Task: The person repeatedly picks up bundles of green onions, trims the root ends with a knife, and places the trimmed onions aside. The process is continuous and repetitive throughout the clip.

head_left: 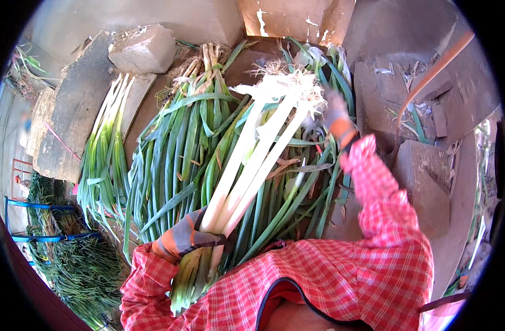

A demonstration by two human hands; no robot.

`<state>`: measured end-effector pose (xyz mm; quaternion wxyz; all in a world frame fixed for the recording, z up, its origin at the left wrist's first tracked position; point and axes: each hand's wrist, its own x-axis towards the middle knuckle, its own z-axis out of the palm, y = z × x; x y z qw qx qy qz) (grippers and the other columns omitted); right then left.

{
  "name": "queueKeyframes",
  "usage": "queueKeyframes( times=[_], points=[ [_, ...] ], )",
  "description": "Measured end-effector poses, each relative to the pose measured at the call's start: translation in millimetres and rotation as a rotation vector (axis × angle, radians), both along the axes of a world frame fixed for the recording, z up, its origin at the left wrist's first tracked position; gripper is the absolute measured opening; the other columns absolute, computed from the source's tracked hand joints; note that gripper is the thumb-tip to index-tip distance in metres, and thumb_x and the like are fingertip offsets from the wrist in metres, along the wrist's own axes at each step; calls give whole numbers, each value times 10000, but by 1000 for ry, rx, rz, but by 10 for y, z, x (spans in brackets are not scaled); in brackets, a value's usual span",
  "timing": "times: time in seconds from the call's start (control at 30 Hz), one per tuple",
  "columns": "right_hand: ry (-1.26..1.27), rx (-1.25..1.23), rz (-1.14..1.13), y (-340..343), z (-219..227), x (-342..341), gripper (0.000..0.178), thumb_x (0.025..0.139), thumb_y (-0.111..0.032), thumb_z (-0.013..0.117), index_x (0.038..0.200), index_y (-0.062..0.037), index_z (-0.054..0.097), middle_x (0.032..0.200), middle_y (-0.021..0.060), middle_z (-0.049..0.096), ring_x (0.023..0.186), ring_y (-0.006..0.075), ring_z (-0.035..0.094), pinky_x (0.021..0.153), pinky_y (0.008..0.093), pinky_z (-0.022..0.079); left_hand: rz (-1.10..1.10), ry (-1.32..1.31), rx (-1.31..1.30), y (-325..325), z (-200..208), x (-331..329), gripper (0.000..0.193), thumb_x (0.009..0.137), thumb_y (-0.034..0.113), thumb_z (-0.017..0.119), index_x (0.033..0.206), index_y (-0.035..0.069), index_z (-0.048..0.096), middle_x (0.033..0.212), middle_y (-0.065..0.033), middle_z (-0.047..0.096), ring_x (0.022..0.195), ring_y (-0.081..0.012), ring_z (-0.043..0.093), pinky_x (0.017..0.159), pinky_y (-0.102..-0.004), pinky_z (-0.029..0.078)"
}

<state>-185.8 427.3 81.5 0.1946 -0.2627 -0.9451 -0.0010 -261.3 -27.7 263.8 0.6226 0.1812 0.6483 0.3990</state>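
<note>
Long white stalks (258,157) are being held over green leaves (172,146) by the left hand (189,237), its fingers wrapped around them. The right hand (336,115) is being held beside their roots (307,91); whether its fingers are spread cannot be told.

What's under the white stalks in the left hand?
Green leaves show along both sides of the white stalks; whatever lies directly beneath them and the left hand is covered.
</note>
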Motion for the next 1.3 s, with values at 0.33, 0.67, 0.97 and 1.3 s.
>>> queueKeyframes(
  times=[0.33, 0.67, 0.97, 1.3],
  points=[
    [827, -1247, 367, -934, -212, -92, 356, 865, -222, 520, 1168, -37, 538, 1132, 147, 576, 1026, 286, 561, 872, 407, 442, 57, -193, 30, 80, -170, 125, 579, 746, 91, 734, 1253, -12, 475, 1024, -71, 617, 897, -141, 585, 838, -279, 463],
    [502, -798, 78, 904, -1168, 173, 372, 807, -98, 623, 1167, -49, 542, 909, 137, 646, 732, 258, 623, 661, 356, 515, -22, -104, 12, -32, -155, 346, 618, 714, 91, 772, 1252, -4, 482, 1064, -55, 610, 923, -108, 560, 868, -261, 447],
    [105, -727, 15, -465, -1059, 585, 267, 809, -215, 623, 1037, -77, 617, 864, 141, 662, 736, 275, 640, 670, 395, 514, -60, -281, 39, -128, -415, 485, 620, 724, 76, 768, 1264, -7, 475, 1111, -58, 593, 976, -116, 552, 890, -279, 443],
    [-122, -383, -499, 2312, -984, 421, 262, 810, -344, 623, 893, -108, 700, 814, 145, 678, 741, 293, 659, 680, 439, 514, 174, -154, -41, -432, -20, 391, 614, 684, 77, 779, 1232, 16, 508, 1010, -37, 628, 882, -132, 587, 830, -296, 477]
  ],
)
